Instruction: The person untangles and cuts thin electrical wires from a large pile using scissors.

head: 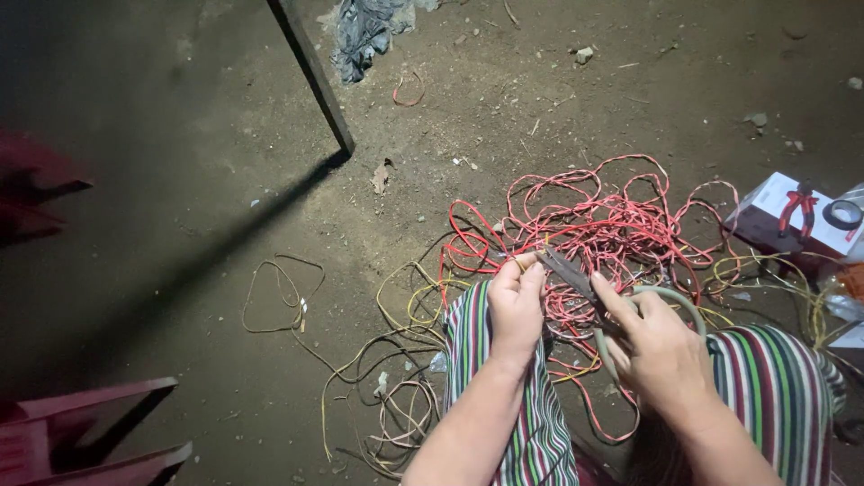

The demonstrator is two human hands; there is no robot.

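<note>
Item 1, the floor (225, 234): bare packed dirt with small stones and scraps, dimly lit at the left. I see a dark slanted post (310, 72) standing on it at upper centre.

Item 2, the red wire tangle (594, 229): a big loose heap of thin red wire on the floor just ahead of my knees, loops running every way. As I judge it, most of this heap is unsorted and uncut, so the greater share of the work remains.

Item 3, the pale wire lengths (396, 396): yellowish and tan strands lying in looser coils to the left of the red heap, with one separate loop (279, 292) well apart. These may be pieces already dealt with; I cannot tell for certain.

Item 4, striped cloth (531, 423): red, green and white stripes over both legs, under my forearms.

Item 5, white box (783, 216): at the right edge, with red-handled pliers (798, 205) and a roll of dark tape (844, 214) resting on it.

Item 6, shears (585, 288): dark blades, large pale loop handle, blades opened at the near edge of the red heap.

Item 7, right hand (661, 351): closed around the shears' handle, forefinger laid along the blade.

Item 8, left hand (515, 301): fingertips pinched together on a single red strand (486, 245), held to the blades. The cut looks in hand, not finished.
</note>
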